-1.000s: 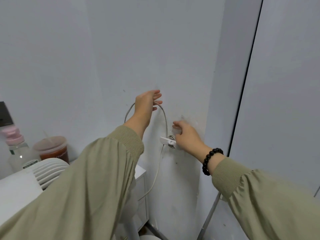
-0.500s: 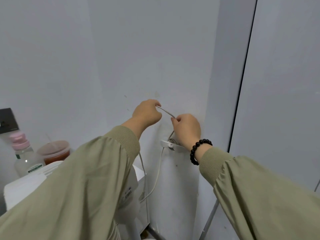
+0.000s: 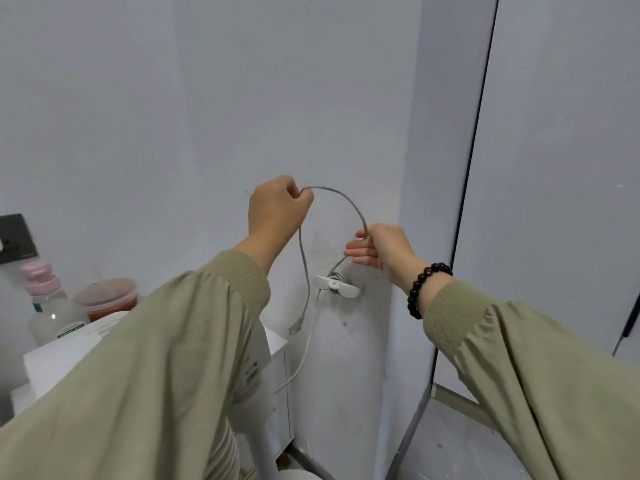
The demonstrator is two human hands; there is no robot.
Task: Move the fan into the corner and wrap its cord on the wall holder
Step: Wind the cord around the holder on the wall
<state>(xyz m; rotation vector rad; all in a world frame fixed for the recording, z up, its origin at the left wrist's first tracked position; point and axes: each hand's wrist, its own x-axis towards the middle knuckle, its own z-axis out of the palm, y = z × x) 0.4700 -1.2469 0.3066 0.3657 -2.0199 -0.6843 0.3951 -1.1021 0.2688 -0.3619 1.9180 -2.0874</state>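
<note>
Near the middle of the frame the left hand [image 3: 278,209] is closed in a fist round the cord [image 3: 349,202], gripping it at the top of a loop. From that fist the cord arcs up and over to the right and comes down to the right hand [image 3: 381,249], which pinches it by the thumb and upper fingers; the lower fingers [image 3: 356,253] lie fairly straight and point left. Below the right hand the cord runs down and left to the holder [image 3: 337,287], a small white piece fixed on the grey wall [image 3: 242,98] just below and between the two hands, with a few turns of cord already round its stem. A loose end hangs from the left fist down past the left side of the holder and ends in a blurred plug [image 3: 297,328]. Another strand drops from the holder toward the lower centre of the frame, where the white fan [image 3: 261,362] stands, mostly hidden behind the left sleeve [image 3: 156,358], beside a white cabinet [image 3: 278,403] close to the wall corner. The right wrist wears a dark bead bracelet [image 3: 426,289]. At the left edge stand a clear bottle [image 3: 48,306] with a pink cap and, just right of it, a lidded cup [image 3: 107,299] of reddish drink. Above them a dark plate [image 3: 15,239] sits on the wall.
</note>
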